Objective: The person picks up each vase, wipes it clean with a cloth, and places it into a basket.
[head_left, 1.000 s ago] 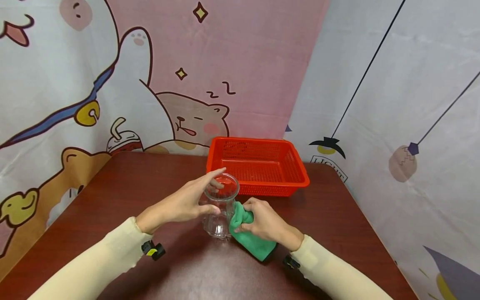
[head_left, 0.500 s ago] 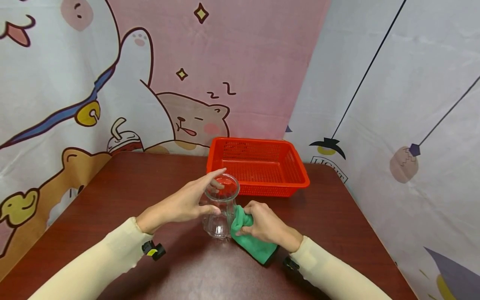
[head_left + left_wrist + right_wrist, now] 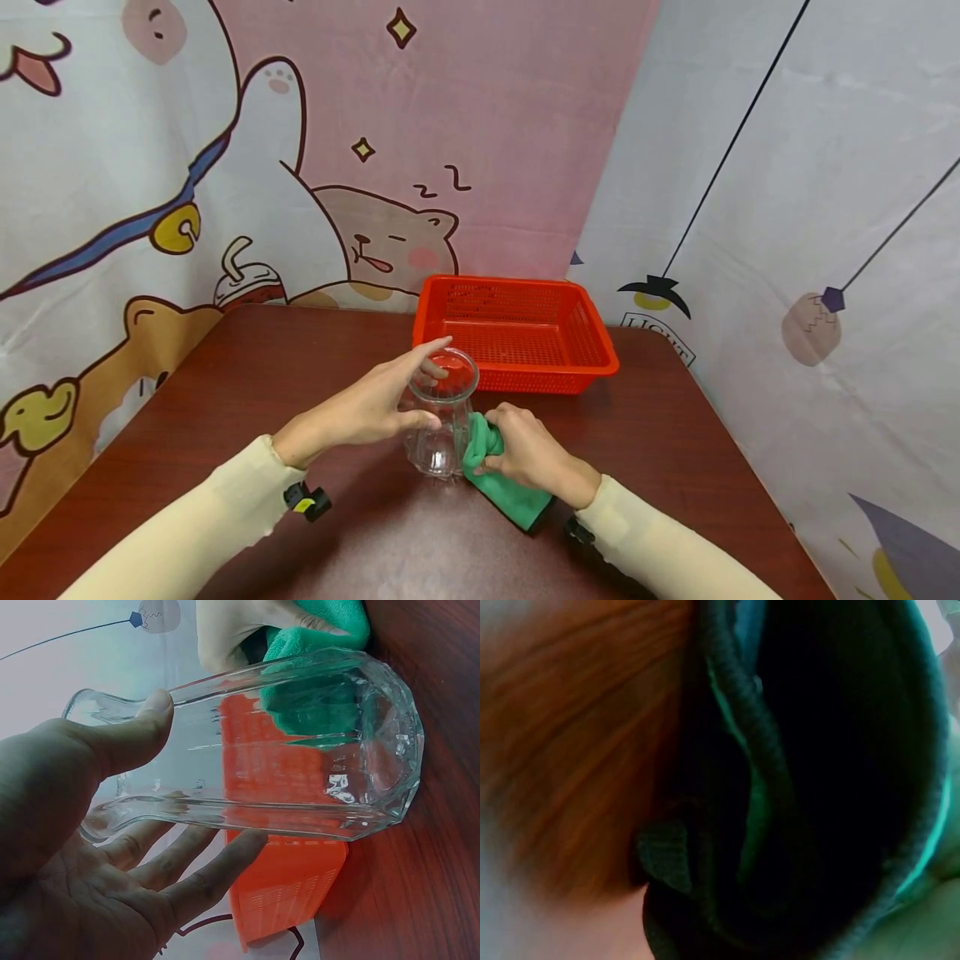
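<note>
Clear glass jar point(image 3: 442, 417), faceted, stands upright on the dark red-brown worktop point(image 3: 247, 375), near the middle and just in front of an orange basket point(image 3: 517, 333). Left hand point(image 3: 367, 408) grasps the jar near its rim: thumb on the near side, fingers curled round the far side, index finger lying across the mouth. The left wrist view confirms this, thumb point(image 3: 127, 739) pressed on one wall of the jar point(image 3: 300, 742) and the other fingers point(image 3: 195, 870) spread under the opposite wall; the flared lip sits in the web of the left hand point(image 3: 67, 847). Right hand point(image 3: 525, 454) is clenched round a bunched green cloth point(image 3: 502, 483) and holds it against the right side of the jar, low on the body. Cloth touches the glass; its loose tail lies on the worktop under the right wrist. Through the glass in the left wrist view the cloth point(image 3: 322, 675) shows pressed to the outer wall, with the basket point(image 3: 292, 885) beyond it. Right wrist view is filled by dark folds of cloth point(image 3: 817, 780), blurred, with worktop point(image 3: 577, 735) at the left; fingers not discernible there. Cream sleeves point(image 3: 195, 525) cover both forearms. Basket sits at the back of the worktop, apart from the jar. Cartoon-printed backdrop point(image 3: 300, 150) hangs behind.
</note>
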A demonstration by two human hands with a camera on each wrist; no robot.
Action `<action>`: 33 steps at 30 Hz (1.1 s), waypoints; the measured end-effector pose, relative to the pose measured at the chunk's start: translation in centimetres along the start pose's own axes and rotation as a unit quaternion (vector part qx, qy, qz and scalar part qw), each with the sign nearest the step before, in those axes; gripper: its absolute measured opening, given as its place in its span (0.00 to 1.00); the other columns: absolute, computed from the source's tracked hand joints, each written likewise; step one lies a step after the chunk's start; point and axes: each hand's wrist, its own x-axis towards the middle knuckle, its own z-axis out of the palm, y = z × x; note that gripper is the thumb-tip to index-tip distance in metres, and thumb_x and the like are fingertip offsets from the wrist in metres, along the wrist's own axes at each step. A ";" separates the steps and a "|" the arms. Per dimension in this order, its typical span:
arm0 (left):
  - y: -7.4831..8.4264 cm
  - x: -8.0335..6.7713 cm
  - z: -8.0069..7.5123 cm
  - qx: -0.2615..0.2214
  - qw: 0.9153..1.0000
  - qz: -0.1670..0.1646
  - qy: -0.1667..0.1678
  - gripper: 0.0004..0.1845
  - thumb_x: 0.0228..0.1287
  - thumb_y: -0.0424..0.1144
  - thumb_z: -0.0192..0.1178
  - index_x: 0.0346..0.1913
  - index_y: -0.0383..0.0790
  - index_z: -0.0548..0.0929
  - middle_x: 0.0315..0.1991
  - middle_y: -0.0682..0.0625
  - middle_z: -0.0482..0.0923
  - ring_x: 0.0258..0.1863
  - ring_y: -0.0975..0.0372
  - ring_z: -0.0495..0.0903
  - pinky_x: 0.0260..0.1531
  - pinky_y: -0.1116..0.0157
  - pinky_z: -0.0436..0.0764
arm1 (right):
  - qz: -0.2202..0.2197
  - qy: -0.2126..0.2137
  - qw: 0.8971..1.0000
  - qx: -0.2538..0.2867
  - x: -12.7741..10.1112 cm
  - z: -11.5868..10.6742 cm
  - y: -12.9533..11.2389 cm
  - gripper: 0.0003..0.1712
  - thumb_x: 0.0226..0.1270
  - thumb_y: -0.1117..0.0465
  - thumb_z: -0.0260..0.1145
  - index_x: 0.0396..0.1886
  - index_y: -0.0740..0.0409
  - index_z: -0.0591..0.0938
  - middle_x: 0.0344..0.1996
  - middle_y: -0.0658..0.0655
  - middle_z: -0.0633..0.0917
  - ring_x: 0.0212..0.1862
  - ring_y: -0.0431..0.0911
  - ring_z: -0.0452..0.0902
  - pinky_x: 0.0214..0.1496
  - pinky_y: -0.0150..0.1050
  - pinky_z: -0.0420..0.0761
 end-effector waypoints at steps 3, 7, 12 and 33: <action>0.0 0.0 0.0 0.000 1.000 -0.001 0.000 0.60 0.70 0.36 0.85 0.95 0.42 0.57 0.71 0.37 0.88 0.67 0.43 0.89 0.57 0.48 0.95 | 0.010 -0.001 1.000 -0.004 0.1 0.1 -0.1 0.33 0.53 0.55 0.98 0.54 0.61 0.91 0.46 0.55 0.89 0.46 0.46 0.86 0.49 0.47 0.92; 0.0 0.1 0.0 -0.001 1.000 -0.002 0.000 0.60 0.70 0.36 0.85 0.95 0.43 0.57 0.71 0.37 0.88 0.67 0.43 0.89 0.57 0.48 0.96 | 0.019 -0.003 1.000 0.003 0.1 0.0 -0.2 0.36 0.54 0.55 0.98 0.57 0.63 0.90 0.46 0.56 0.89 0.45 0.45 0.85 0.50 0.46 0.92; 0.0 0.1 -0.1 -0.002 1.000 0.000 -0.001 0.60 0.69 0.35 0.85 0.95 0.42 0.56 0.70 0.36 0.87 0.67 0.43 0.90 0.57 0.46 0.96 | 0.026 -0.003 1.000 0.012 0.0 -0.1 -0.2 0.35 0.54 0.56 0.98 0.57 0.63 0.89 0.47 0.56 0.89 0.45 0.44 0.84 0.50 0.45 0.92; 0.1 0.0 0.0 -0.006 1.000 -0.009 -0.005 0.60 0.70 0.35 0.85 0.95 0.42 0.56 0.70 0.36 0.87 0.67 0.43 0.89 0.56 0.52 0.96 | 0.019 0.005 0.998 0.058 -0.1 -0.1 0.2 0.35 0.55 0.55 0.97 0.59 0.62 0.91 0.49 0.54 0.91 0.47 0.42 0.83 0.50 0.36 0.86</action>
